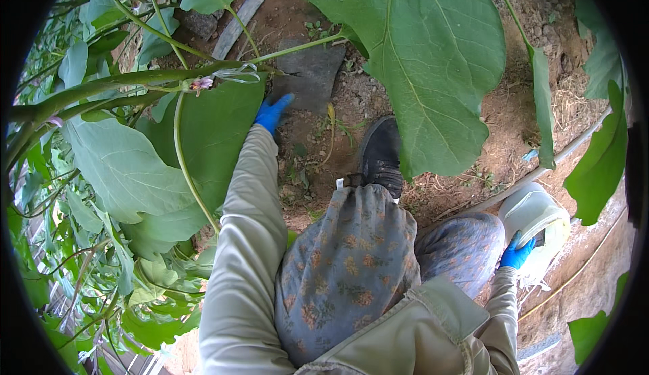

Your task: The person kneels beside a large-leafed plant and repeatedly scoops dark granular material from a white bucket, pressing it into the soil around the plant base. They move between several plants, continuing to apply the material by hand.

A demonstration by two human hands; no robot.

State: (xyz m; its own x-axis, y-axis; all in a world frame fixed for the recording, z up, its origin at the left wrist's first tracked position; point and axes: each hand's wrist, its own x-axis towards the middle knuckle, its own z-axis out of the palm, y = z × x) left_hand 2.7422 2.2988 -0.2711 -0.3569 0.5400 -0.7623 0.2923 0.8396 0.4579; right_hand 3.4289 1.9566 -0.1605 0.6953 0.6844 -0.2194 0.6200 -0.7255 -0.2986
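Note:
My left hand [274,115], in a blue glove, reaches low beside a large eggplant leaf [223,126]. Its thumb points away over the soil, while the leaf's edge hides part of the fingers. Just above it runs a thick eggplant stem [137,77] with a pale purple flower [201,84] and a clear plastic tie [237,73]. At the right, my right hand [517,251], also blue-gloved, grips the rim of a white plastic bucket [530,210]. The bucket is tilted, and something dark shows at its mouth.
A broad leaf [421,61] hangs over the ground ahead and partly covers my dark shoe [381,154]. A dark flat sheet [309,78] lies on the soil near a grey strip [248,12]. A pale hose or pipe [527,177] crosses the ground at right. Dense foliage [66,213] fills the left.

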